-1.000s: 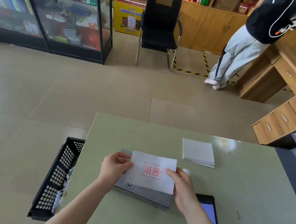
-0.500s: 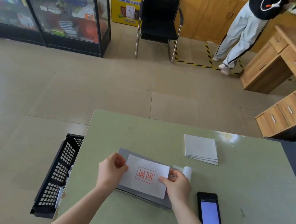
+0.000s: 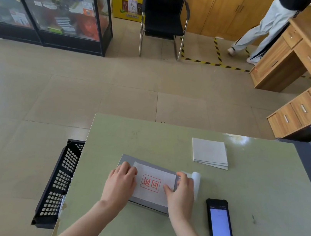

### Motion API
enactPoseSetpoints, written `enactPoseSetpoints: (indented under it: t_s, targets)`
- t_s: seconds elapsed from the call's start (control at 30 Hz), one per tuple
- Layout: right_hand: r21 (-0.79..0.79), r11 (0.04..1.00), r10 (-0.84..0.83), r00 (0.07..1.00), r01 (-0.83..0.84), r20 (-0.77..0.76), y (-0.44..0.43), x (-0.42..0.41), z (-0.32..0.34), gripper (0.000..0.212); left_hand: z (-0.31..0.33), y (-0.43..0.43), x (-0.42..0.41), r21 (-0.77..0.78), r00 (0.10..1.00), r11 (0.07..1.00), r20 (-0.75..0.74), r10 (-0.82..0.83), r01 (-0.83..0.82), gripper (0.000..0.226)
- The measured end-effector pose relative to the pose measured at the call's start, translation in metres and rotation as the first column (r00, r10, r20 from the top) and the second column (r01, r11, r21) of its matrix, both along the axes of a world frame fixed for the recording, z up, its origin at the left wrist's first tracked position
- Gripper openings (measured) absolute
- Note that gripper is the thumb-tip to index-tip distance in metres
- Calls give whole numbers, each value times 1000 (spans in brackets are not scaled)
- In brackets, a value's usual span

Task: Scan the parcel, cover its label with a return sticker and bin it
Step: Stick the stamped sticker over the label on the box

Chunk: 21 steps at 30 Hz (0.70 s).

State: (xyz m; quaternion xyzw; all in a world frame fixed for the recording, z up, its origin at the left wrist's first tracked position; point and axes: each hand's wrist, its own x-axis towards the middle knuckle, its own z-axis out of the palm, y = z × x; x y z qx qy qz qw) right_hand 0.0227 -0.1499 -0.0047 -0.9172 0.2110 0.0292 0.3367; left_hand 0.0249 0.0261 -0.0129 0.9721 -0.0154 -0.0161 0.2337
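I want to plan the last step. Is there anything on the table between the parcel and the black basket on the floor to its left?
Nothing visible. The parcel lies under both hands, and the table is bare from it to the left edge, beside which the black basket stands. The phone and paper stack lie to the right.

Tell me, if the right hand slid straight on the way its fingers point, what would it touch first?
The right hand points left across the return sticker, so it would probably meet the left hand first, crossing the red stamp on the way.
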Motion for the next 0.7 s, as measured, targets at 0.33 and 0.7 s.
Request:
enactPoseSetpoints:
  t_s: [0.33, 0.7]
  targets:
    - [-434, 672, 655, 755, -600, -31, 11, -25, -25, 51, -14, -11, -11, 244, 929, 898, -145, -340, 366, 56]
    - [-365, 676, 602, 765, -641, -229, -47, -32, -37, 72, -25, 37, -22, 246, 959, 947, -246, -144, 205, 78]
